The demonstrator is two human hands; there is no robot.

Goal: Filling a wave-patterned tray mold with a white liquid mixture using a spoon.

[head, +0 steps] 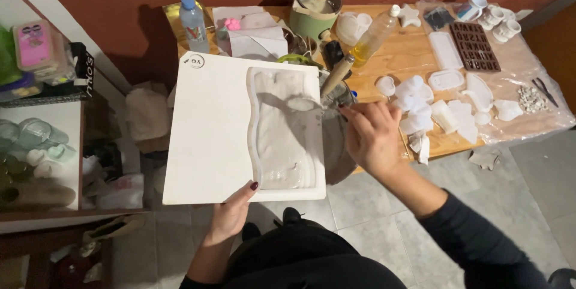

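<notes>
My left hand grips the near edge of a large white board and holds it level. On the board lies a wavy white mould filled with pale grey paste. My right hand holds a spoon whose bowl, loaded with the same paste, hovers over the mould's upper right corner. A metal bowl sits partly hidden under the board's right side, with a wooden handle sticking up from it.
A wooden table carries several white moulds, a brown letter mould, an oil bottle, a green pot, a water bottle and scissors. Shelves with jars stand left. Grey tile floor lies below.
</notes>
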